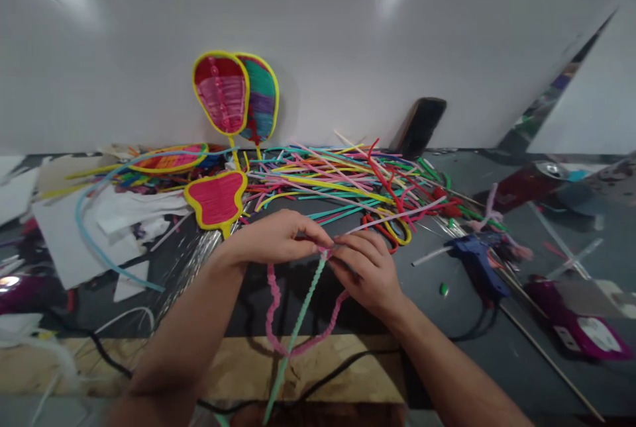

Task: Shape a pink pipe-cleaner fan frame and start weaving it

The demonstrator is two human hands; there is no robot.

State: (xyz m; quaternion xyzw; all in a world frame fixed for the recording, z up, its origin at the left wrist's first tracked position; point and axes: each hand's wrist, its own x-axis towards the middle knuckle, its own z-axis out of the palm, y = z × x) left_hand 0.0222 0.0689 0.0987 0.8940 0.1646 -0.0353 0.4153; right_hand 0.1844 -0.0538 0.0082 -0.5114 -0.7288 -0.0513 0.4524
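Note:
My left hand (271, 238) and my right hand (365, 268) meet at the middle of the table, fingertips pinched together on the top of a pink pipe-cleaner loop (273, 308). The loop hangs below my hands in a pear shape. A light green pipe-cleaner stem (298, 328) runs from the pinch point down through the loop toward me. A white pipe cleaner (392, 218) leads off from my right fingers to the upper right. Behind my hands lies a big heap of coloured pipe cleaners (348, 182).
Two yellow-rimmed woven fans (233, 93) lean on the wall; a pink one (216, 198) and another (169, 159) lie flat. A blue glue gun (477, 258) sits right, its cord trailing. White paper scraps (74, 228) lie left, a dark phone (422, 126) leans behind.

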